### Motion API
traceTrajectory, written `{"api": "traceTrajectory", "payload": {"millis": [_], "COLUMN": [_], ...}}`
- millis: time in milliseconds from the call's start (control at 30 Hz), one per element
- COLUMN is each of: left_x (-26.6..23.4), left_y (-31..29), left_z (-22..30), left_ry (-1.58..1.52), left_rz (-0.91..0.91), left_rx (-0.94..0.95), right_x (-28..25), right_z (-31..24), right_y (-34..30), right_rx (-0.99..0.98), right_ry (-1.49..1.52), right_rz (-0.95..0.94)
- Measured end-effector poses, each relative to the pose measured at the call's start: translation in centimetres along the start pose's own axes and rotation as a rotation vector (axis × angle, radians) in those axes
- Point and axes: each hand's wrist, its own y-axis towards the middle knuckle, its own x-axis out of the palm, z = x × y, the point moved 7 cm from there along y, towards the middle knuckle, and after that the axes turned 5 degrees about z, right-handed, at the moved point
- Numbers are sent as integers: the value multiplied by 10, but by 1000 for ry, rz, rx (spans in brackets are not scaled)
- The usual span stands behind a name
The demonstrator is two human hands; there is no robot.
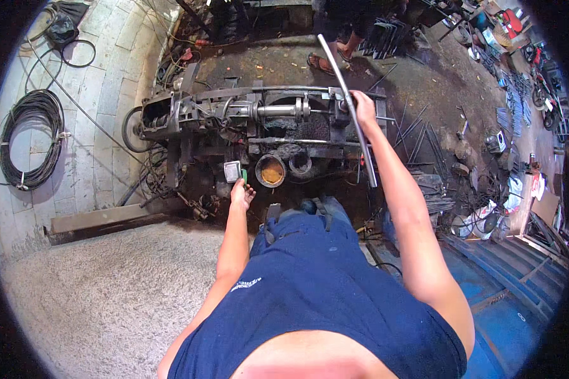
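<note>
My right hand [364, 108] is wrapped around a long, straight metal rod [346, 95]. The rod slants across the right end of a dark, greasy machine [278, 120], one end far off and the other nearer my body. On the near left, my left hand [243, 194] has its fingertips at a small green piece [244, 175] beside a light grey box [232, 171]. Its fingers are partly curled. Just right of that hand sits a round metal cup [271, 171] with a yellow-brown substance inside, and next to it a darker round opening [300, 163].
A coil of black cable [33, 140] lies on the pale tiles at left. Another person's sandalled foot [320, 62] stands beyond the machine. Loose rods [417, 142] litter the dark floor at right, near a blue metal panel [506, 309]. A beam [110, 218] edges the rough concrete.
</note>
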Motion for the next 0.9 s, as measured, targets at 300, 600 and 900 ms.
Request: {"api": "traceTrajectory", "payload": {"millis": [300,600,900], "left_x": [-4,-8,3], "left_y": [-11,-17,-26], "left_z": [12,6,8], "left_ry": [138,290,264], "left_rz": [115,224,303], "left_rx": [-10,100,126], "right_x": [-25,10,25], "right_z": [41,63,63], "right_y": [-7,12,22], "right_rx": [-21,60,6], "right_ry": [93,563,405], "right_rz": [44,237,24]}}
